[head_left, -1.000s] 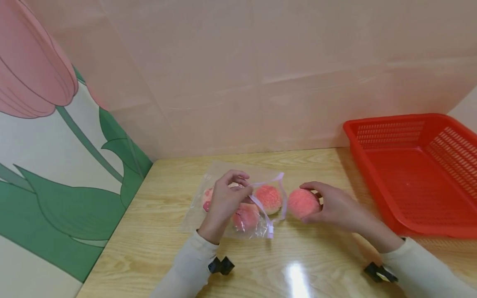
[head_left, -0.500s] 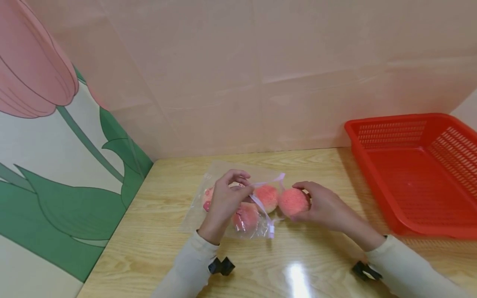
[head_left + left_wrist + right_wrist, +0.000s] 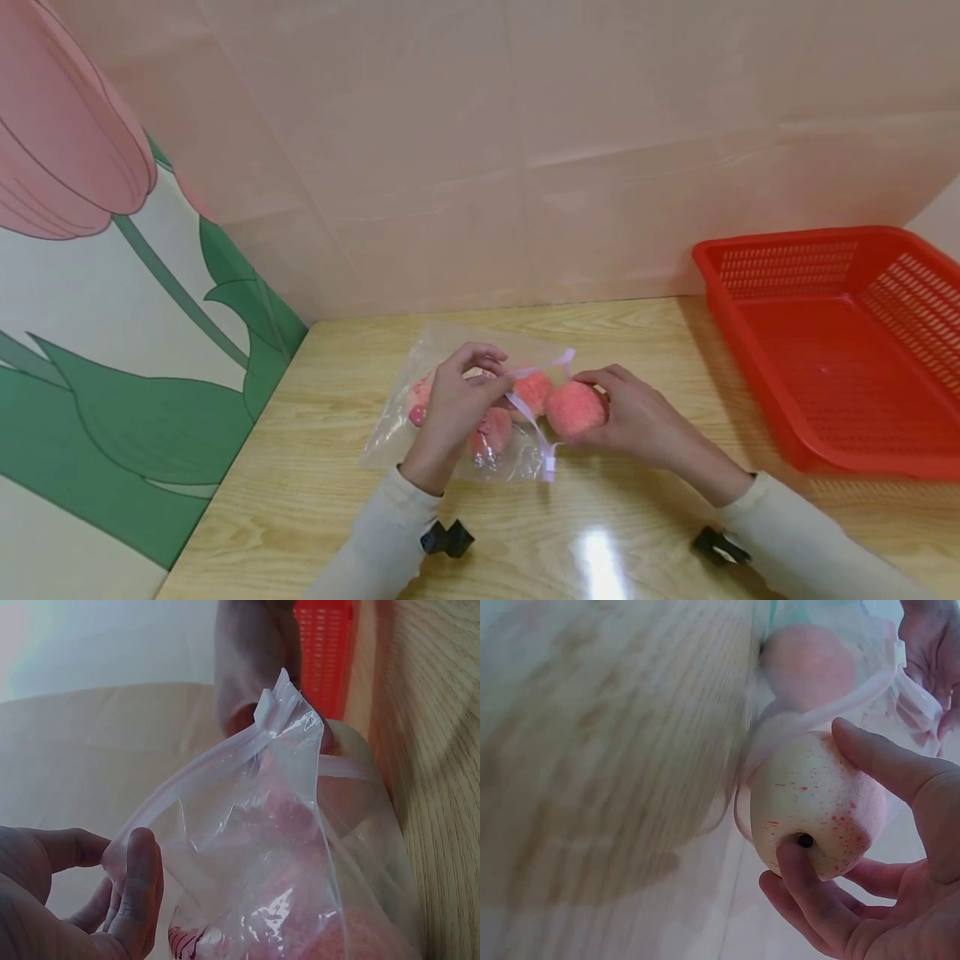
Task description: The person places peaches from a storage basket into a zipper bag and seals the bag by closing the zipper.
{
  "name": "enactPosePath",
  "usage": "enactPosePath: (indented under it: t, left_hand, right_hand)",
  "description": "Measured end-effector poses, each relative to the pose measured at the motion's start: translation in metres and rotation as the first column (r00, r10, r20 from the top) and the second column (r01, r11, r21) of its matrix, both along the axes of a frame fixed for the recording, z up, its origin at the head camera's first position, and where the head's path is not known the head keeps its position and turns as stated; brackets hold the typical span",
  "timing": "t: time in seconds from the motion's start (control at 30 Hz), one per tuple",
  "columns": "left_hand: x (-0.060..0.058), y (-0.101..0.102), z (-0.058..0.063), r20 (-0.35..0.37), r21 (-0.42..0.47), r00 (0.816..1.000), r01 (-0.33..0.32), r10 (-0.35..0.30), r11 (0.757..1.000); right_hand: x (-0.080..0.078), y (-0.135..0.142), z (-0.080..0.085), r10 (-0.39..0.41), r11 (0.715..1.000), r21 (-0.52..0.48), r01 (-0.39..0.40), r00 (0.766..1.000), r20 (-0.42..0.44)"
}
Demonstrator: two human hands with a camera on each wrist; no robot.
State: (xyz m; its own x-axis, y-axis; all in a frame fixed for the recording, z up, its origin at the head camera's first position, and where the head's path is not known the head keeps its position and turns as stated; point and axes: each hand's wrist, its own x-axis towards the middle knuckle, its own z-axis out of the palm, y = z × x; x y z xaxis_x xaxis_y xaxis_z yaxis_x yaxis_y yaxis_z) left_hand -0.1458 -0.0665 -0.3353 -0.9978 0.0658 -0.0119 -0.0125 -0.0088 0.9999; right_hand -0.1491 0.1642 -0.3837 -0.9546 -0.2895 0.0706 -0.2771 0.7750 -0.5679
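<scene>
A clear slider zip bag (image 3: 390, 429) lies on the table with its mouth towards the right. Several pink peaches show through its film, one of them a peach (image 3: 534, 393) just inside the mouth. My left hand (image 3: 456, 408) pinches the upper edge of the mouth between thumb and fingers and lifts it, as the left wrist view shows. My right hand (image 3: 645, 421) grips another peach (image 3: 575, 410) at the opening. In the right wrist view this peach has a pale, red-speckled end with a dark hole (image 3: 805, 840), and the lilac zip strip (image 3: 825, 712) runs right beside it.
At the right stands a red plastic basket (image 3: 787, 450) with slotted walls. The wooden table (image 3: 300, 500) ends at a pink-beige covered wall behind, and a tulip-painted panel (image 3: 150, 417) borders it on the left.
My right hand has moved left with its peach, from beside the bag to its mouth. The peaches inside have shifted slightly left. My left hand has stayed at the bag's edge.
</scene>
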Motion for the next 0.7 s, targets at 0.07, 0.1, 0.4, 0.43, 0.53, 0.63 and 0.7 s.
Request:
enactPosePath:
  t: [0.07,0.1,0.4,0.43,0.53,0.63,0.7]
  left_hand:
    - [0.0,0.0,-0.001,-0.003,0.001,1.0,0.0,0.0,1.0]
    - [-0.001,0.0,-0.001,-0.006,0.002,1.0,-0.001,0.001,1.0]
    - [0.0,0.0,-0.001,-0.019,-0.013,1.0,0.008,-0.008,1.0]
    - [0.0,0.0,-0.001,-0.019,-0.018,1.0,0.008,-0.008,1.0]
    - [0.001,0.001,-0.001,-0.021,-0.025,1.0,0.008,-0.009,1.0]
    - [0.0,0.0,-0.002,-0.02,-0.028,1.0,0.007,-0.008,1.0]
    - [0.0,0.0,-0.003,-0.019,-0.029,1.0,0.007,-0.008,1.0]
  right_hand:
    - [-0.001,-0.002,0.0,-0.002,1.0,-0.007,0.002,1.0,-0.009]
    - [-0.002,-0.003,-0.001,-0.004,1.0,-0.019,0.004,1.0,-0.004]
    - [-0.007,-0.009,-0.004,-0.046,0.984,-0.167,0.068,0.99,0.133]
    - [-0.008,-0.01,-0.005,-0.045,0.983,-0.17,0.069,0.989,0.141]
    - [-0.009,-0.011,-0.007,-0.035,0.984,-0.167,0.061,0.987,0.157]
    - [-0.01,-0.011,-0.008,-0.016,0.987,-0.153,0.041,0.987,0.158]
    - [-0.009,-0.01,-0.009,-0.002,0.988,-0.154,0.026,0.988,0.155]
